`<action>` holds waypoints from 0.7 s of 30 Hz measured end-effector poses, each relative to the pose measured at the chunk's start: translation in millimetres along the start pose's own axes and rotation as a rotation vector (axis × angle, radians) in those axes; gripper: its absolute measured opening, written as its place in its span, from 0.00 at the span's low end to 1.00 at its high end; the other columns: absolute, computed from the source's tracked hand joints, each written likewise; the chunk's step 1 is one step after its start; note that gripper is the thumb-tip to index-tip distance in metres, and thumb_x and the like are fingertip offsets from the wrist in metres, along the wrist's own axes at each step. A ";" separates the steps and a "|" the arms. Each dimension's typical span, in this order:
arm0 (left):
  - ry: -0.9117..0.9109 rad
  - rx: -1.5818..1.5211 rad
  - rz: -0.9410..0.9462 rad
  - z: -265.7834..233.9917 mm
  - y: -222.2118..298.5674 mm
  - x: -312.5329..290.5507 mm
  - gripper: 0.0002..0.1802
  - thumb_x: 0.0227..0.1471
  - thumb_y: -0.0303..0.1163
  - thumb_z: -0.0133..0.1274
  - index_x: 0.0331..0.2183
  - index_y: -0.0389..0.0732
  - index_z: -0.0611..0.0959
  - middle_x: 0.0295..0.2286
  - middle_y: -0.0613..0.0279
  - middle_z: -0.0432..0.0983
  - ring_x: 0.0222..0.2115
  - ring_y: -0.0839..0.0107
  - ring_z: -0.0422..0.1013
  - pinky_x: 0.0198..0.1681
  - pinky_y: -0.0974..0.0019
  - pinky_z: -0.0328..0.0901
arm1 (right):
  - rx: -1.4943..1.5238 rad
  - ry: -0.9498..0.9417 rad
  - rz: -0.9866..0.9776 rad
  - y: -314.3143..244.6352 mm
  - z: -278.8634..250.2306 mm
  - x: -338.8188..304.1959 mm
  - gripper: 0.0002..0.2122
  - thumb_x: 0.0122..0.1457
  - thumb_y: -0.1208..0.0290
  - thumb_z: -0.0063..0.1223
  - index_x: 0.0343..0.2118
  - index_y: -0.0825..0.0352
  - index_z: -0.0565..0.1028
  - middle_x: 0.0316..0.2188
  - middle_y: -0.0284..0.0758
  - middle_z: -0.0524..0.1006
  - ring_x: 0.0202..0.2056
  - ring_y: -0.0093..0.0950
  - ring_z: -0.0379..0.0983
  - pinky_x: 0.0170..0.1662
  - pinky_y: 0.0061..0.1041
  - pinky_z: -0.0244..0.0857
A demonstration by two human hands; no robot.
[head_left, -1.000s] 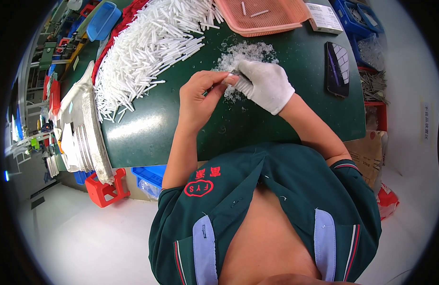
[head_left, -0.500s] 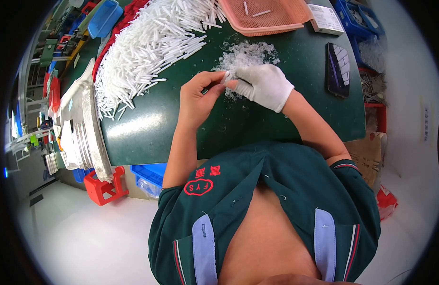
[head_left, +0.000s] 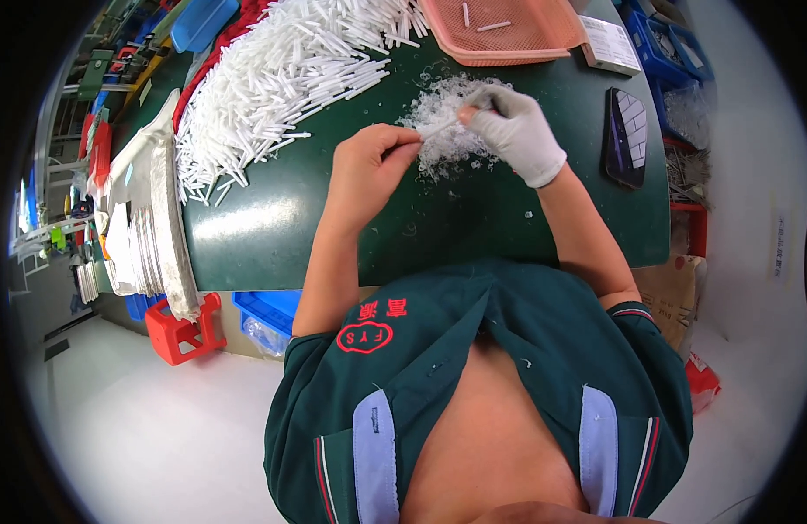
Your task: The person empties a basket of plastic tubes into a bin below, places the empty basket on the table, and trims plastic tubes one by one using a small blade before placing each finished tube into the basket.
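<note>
Presently, through the head camera, I see a thin white stick [head_left: 439, 129] held slantwise between the two hands, above a heap of clear, curly shreds [head_left: 457, 162]. Taking this stick as my clock centre, at eight o'clock the bare left hand [head_left: 368, 173] pinches its lower end, thumb and forefinger closed. At three o'clock is the right hand [head_left: 519, 136] in a white glove, with one bare fingertip near the stick's upper end. Its fingers are half curled, but I cannot tell whether they grip anything. At ten o'clock a big pile of white sticks [head_left: 277, 92] lies on the green table [head_left: 272, 258]. At one o'clock stands a pink basket [head_left: 508, 59] with two sticks inside, at two a small box [head_left: 610, 45], and at three, farther out, a dark phone [head_left: 626, 138].
</note>
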State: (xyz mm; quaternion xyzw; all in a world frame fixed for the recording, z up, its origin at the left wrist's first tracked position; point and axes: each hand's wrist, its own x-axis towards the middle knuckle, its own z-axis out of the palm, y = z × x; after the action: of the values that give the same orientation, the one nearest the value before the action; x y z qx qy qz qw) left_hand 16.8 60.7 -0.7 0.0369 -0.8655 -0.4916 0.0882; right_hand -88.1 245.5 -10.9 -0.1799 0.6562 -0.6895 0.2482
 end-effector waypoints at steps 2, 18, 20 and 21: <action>0.036 -0.017 -0.058 -4.4 -1.9 -0.9 0.06 0.49 0.23 0.56 0.32 0.33 0.82 0.25 0.67 0.75 0.26 0.82 0.67 0.30 0.76 0.62 | 0.142 0.039 0.090 -5.5 -6.8 1.5 0.08 0.54 0.70 0.58 0.28 0.69 0.73 0.18 0.25 0.65 0.19 0.15 0.57 0.22 0.15 0.52; 0.143 -0.550 -0.187 19.9 1.7 0.3 0.09 0.53 0.28 0.56 0.35 0.33 0.82 0.27 0.65 0.77 0.26 0.84 0.68 0.28 0.80 0.59 | 0.480 -0.074 0.345 -2.2 4.4 -0.4 0.10 0.55 0.65 0.58 0.28 0.67 0.72 0.13 0.23 0.60 0.11 0.16 0.51 0.15 0.17 0.41; 0.168 -0.550 -0.192 18.4 0.0 1.3 0.09 0.53 0.29 0.55 0.35 0.33 0.82 0.26 0.65 0.77 0.26 0.84 0.68 0.27 0.80 0.59 | 0.474 -0.081 0.359 -0.8 5.0 -0.6 0.10 0.54 0.65 0.58 0.28 0.67 0.72 0.13 0.24 0.61 0.12 0.16 0.51 0.15 0.17 0.42; 0.182 -0.578 -0.195 18.1 -2.1 1.6 0.10 0.54 0.30 0.54 0.35 0.33 0.82 0.26 0.65 0.77 0.25 0.83 0.68 0.27 0.79 0.59 | 0.467 -0.086 0.375 0.1 5.3 -0.7 0.10 0.54 0.66 0.59 0.28 0.67 0.72 0.13 0.24 0.61 0.12 0.16 0.51 0.15 0.18 0.42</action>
State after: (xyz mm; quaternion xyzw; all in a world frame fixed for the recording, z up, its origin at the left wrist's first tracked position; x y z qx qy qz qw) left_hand 11.7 74.6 -11.3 0.1368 -0.6711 -0.7179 0.1245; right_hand -84.5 241.6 -10.5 -0.0229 0.4906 -0.7556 0.4335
